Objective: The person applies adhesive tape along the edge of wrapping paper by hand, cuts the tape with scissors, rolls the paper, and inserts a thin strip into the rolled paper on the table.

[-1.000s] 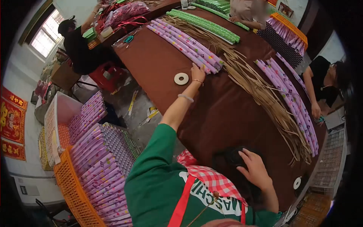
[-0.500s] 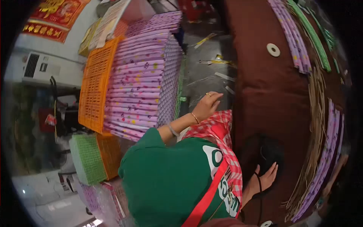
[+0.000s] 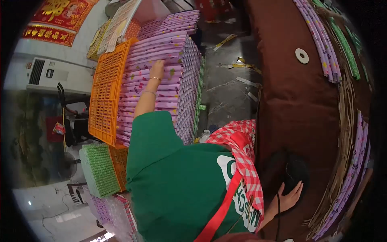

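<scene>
My left hand [image 3: 157, 69] reaches over a big stack of purple patterned rolls [image 3: 141, 94] and lies against their upper side; its fingertips are hard to see. The stack stands in an orange plastic crate [image 3: 105, 94], with the roll ends facing the table. On the brown-covered table, my right hand [image 3: 289, 198] rests beside a rounded black object [image 3: 297, 171]. Its fingers are stretched and apart, touching or nearly touching that object, whose kind I cannot make out. A dark cord runs across the right wrist.
A white ring [image 3: 302, 56] lies on the brown table cover [image 3: 290, 105]. Long brown strips [image 3: 344, 121], purple rolls [image 3: 320, 40] and green rolls [image 3: 342, 46] line the table's far side. Yellow strips [image 3: 238, 65] litter the floor. A green stack [image 3: 96, 169] stands below the crate.
My left hand has moved from the gap beside the table to the stack of purple rolls, with the arm stretched out. My right hand stays by the black object. The view has shifted slightly.
</scene>
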Available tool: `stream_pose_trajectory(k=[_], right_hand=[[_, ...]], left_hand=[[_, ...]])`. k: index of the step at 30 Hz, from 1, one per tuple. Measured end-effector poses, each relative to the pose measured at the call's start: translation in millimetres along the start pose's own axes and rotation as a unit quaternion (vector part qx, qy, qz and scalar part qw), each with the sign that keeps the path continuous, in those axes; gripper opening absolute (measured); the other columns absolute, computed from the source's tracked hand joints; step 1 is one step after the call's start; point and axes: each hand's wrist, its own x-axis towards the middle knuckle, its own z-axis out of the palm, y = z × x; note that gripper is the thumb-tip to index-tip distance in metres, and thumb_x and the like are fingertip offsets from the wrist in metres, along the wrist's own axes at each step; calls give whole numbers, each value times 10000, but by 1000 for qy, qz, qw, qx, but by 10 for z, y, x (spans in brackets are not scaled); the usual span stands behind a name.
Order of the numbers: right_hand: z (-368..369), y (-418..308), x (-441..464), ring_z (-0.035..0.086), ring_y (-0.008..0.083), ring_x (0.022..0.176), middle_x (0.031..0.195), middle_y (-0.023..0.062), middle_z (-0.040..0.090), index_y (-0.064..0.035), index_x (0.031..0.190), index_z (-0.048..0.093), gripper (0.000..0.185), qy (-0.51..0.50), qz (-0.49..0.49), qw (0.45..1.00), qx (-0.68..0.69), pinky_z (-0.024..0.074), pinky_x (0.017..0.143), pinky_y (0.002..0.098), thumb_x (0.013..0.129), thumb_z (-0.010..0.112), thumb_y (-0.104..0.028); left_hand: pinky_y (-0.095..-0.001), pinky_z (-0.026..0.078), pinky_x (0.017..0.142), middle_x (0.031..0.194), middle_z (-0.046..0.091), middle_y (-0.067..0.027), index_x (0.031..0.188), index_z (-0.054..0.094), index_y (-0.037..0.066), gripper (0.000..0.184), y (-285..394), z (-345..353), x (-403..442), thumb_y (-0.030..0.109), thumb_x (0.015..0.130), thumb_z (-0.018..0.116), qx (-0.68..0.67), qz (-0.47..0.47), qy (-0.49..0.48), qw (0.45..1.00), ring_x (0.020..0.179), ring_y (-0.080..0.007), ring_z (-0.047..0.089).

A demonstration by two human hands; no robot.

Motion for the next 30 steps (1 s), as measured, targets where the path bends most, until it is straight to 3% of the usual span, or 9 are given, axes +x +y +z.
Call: stream_pose_trajectory(k=[3,7,10,16,23,24,25,28,30], right_hand=[[24,12,-25,439,277,1143,1318,100,386,-117,1321,361,553,-12,17,1000,13,441,891,416,845,580,-296],[5,5,-26,431,278,1149,1323,99,380,-114,1322,360,534,-3,9,999,31,428,899,416,856,568,-270],[-30,-29,-9,433,275,1149,1329,93,377,-116,1326,354,546,6,9,999,45,424,894,415,850,580,-259],[-8,-34,-37,434,264,1148,1325,77,389,-121,1317,376,553,13,22,998,57,408,893,415,827,612,-223],[-132,-80,-25,424,284,1148,1301,97,409,-119,1281,413,580,-9,55,994,96,353,929,424,758,661,-166],[-166,-92,-17,421,291,1146,1294,103,412,-119,1270,421,591,-16,70,992,105,340,937,428,737,673,-154],[-166,-88,-36,421,290,1143,1287,104,413,-126,1267,423,604,-15,77,991,112,336,940,427,721,680,-151],[-187,-82,-80,412,267,1144,1262,92,417,-153,1263,425,644,-10,102,987,123,329,946,423,684,705,-190],[-115,-103,-125,410,266,1143,1267,100,411,-158,1272,416,677,-3,108,985,132,323,947,435,669,719,-217]], left_hand=[[-349,431,847,1048,551,-111,1060,502,55,342,21,-128,168,14,723,539,173,31,-125,977,969,-273,545],[-364,483,742,1009,559,-129,1008,510,55,255,-135,10,229,64,755,537,171,82,-61,980,876,-284,574],[-391,488,673,924,578,-130,944,507,58,162,-322,132,435,63,783,493,261,103,-159,946,840,-291,584],[-401,469,726,916,564,-155,909,515,42,173,-246,-95,509,92,745,531,128,141,-186,964,845,-322,567],[-421,417,736,847,519,-216,834,479,8,168,658,-533,514,93,718,566,-44,98,-144,984,853,-376,503],[-429,413,708,800,514,-226,788,487,-8,125,912,-665,523,87,727,542,-62,182,-46,980,819,-392,501],[-475,402,655,799,539,-235,790,485,-23,110,712,-371,722,58,717,499,22,293,-55,954,777,-406,513],[-426,442,612,738,516,-204,815,488,-1,169,1844,-1126,873,98,711,579,-133,269,-20,954,712,-363,522],[-433,421,637,809,509,-205,891,447,1,186,2015,-760,1482,80,788,581,45,411,169,895,777,-346,541]])
